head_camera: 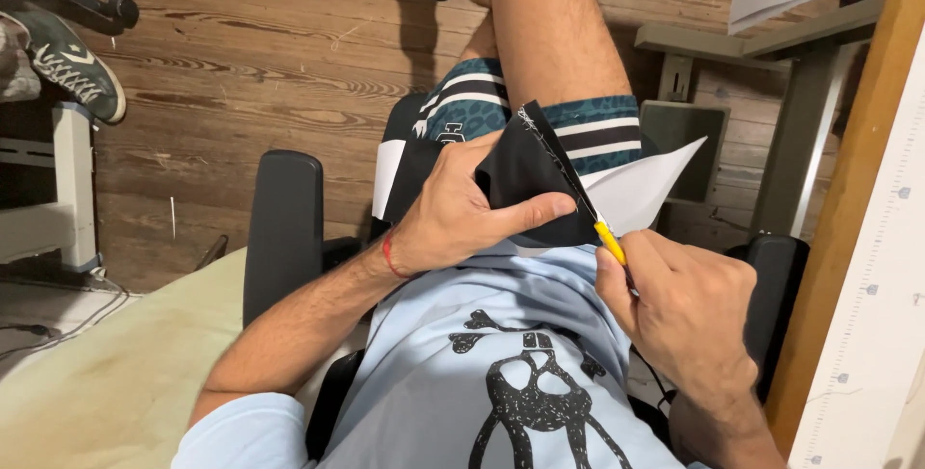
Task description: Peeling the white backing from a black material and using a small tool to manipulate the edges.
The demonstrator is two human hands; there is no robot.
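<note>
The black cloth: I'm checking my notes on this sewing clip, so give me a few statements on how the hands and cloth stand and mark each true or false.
1. The left hand pinches the black cloth. True.
2. The right hand holds a yellow-handled tool. True.
3. The tool's tip points away from the cloth. False: its thin metal end lies along the cloth's frayed edge.
4. The cloth lies flat on a table. False: it is held up over the lap, above the light blue shirt.
5. The left wrist is bare. False: it wears a red band.

Black cloth (525, 175), yellow-handled tool (609, 242)
</note>
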